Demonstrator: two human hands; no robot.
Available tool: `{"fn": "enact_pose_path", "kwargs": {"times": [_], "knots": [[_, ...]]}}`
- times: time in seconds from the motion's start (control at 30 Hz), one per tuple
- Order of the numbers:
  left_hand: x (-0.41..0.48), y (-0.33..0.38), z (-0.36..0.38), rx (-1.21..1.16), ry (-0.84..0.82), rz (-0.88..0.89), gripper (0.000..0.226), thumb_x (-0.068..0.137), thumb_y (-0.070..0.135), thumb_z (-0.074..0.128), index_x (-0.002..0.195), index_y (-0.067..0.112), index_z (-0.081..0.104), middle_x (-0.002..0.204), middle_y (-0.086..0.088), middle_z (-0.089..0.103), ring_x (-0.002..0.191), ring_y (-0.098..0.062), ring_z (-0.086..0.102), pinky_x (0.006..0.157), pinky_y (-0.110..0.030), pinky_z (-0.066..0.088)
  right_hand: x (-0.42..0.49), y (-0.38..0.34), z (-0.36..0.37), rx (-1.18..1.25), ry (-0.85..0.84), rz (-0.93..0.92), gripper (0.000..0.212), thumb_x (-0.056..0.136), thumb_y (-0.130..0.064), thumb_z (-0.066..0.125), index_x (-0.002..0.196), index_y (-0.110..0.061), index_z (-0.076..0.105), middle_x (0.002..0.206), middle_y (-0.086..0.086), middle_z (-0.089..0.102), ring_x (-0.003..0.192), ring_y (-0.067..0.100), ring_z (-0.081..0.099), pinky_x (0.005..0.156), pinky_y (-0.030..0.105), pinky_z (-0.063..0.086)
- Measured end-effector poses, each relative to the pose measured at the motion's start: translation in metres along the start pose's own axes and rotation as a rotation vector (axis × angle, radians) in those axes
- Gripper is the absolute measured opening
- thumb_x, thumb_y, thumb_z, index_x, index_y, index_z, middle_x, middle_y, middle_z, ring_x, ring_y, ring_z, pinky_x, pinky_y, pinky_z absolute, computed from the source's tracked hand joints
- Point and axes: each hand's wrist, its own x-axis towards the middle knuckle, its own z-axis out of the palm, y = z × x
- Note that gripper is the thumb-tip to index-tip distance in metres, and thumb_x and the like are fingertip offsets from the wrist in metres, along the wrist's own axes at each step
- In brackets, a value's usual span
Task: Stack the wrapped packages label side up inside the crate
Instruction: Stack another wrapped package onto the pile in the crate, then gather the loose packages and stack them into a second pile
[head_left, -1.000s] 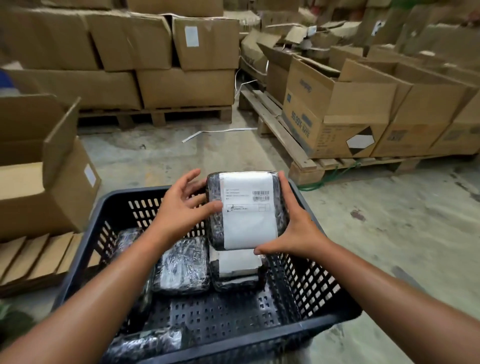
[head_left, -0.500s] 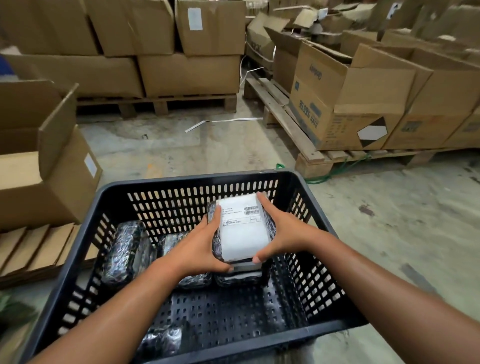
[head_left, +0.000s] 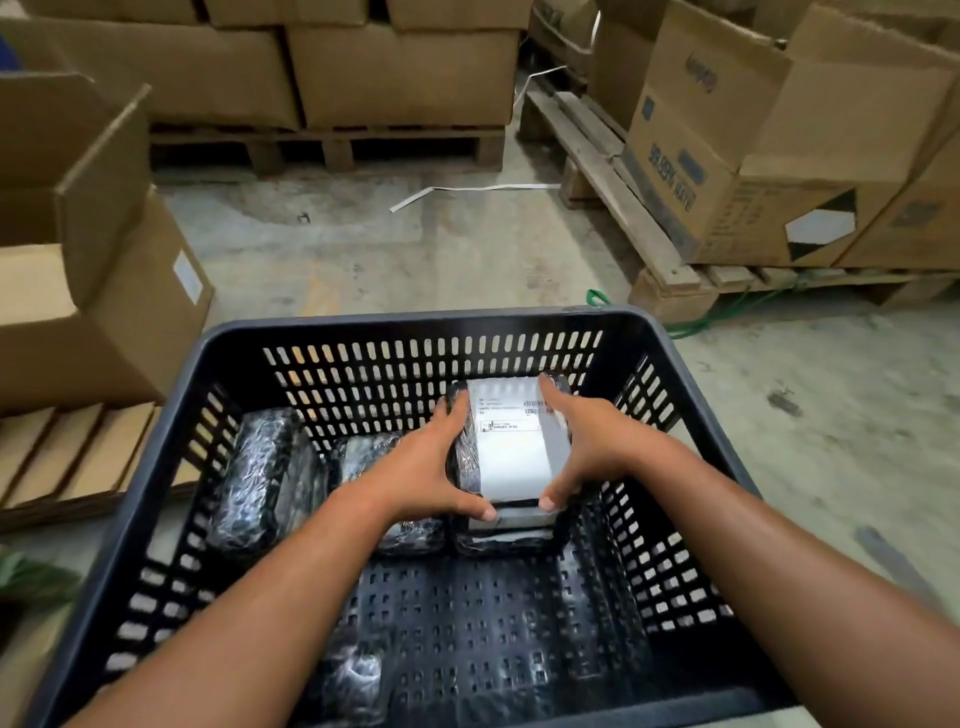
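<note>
Concrete warehouse floor, black crate (head_left: 691, 358): left hand (head_left: 415, 475) and right hand (head_left: 589, 447) clamp labelled package (head_left: 511, 441) onto another at far right corner; uneven release might slide it off.

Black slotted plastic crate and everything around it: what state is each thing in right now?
Black slotted plastic crate: open-topped, partly filled.
Foil-wrapped package with white label: label up, gripped on both sides, on another labelled package.
Left hand: closed on the package's left side.
Right hand: closed on its right side.
Two shiny wrapped packages: lying by the far wall, no label showing.
Brown cardboard box: flaps open.
</note>
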Motion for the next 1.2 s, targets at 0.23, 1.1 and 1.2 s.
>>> {"fn": "enact_pose_path", "kwargs": {"times": [0.23, 1.1, 1.2], "knots": [[0.005, -0.017, 0.004, -0.231, -0.013, 0.017, 0.153, 0.041, 0.065, 0.094, 0.153, 0.056, -0.009, 0.167, 0.012, -0.012, 0.149, -0.005, -0.003, 0.12, -0.031, 0.004, 0.01, 0.002, -0.002, -0.021, -0.031, 0.017, 0.168, 0.045, -0.043, 0.106, 0.166, -0.033, -0.009, 0.173, 0.006, 0.024, 0.155, 0.03, 0.028, 0.124, 0.044, 0.031], [-0.1, -0.026, -0.11, 0.178, 0.174, -0.17, 0.136, 0.053, 0.082, 0.072, 0.161, 0.022, 0.016, 0.168, -0.007, 0.016, 0.154, -0.025, 0.015, 0.124, -0.049, 0.02, 0.002, -0.114, -0.014, 0.114, 0.131, -0.301, 0.096, 0.067, -0.033, 0.099, 0.151, -0.023, 0.053, 0.144, 0.005, 0.064, 0.117, 0.021, 0.068, 0.107, 0.045, 0.053], [-0.107, -0.035, -0.114, 0.25, 0.062, -0.261, 0.142, 0.056, 0.057, 0.092, 0.162, 0.019, 0.005, 0.17, -0.009, 0.004, 0.155, -0.028, 0.005, 0.125, -0.047, 0.016, 0.015, -0.144, 0.035, 0.176, 0.119, -0.365, 0.088, 0.073, -0.029, 0.096, 0.15, -0.024, 0.052, 0.142, 0.005, 0.065, 0.12, 0.021, 0.066, 0.107, 0.041, 0.054]]}}
